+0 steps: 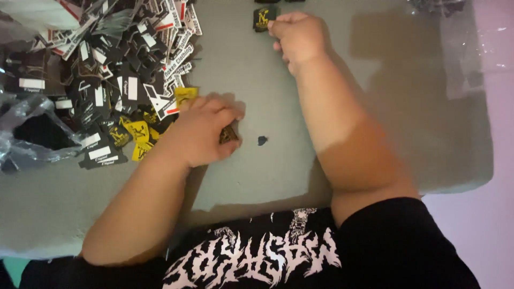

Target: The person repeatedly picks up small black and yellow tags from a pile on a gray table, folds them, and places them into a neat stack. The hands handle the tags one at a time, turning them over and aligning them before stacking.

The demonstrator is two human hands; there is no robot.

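My left hand [206,128] rests on the grey table [278,171] with its fingers curled around a small dark tag [228,134], right beside a big heap of black, white and yellow tags [115,75]. My right hand [299,36] is stretched farther out, fingers closed, touching a small black tag with a yellow mark [263,17] that lies at the table's far edge. Whether that hand grips the tag is not visible.
A crumpled clear plastic bag [29,134] lies at the left by the heap. A tiny dark scrap [262,140] sits just right of my left hand. More clear plastic [471,48] covers the far right corner. My black printed shirt [278,251] fills the bottom.
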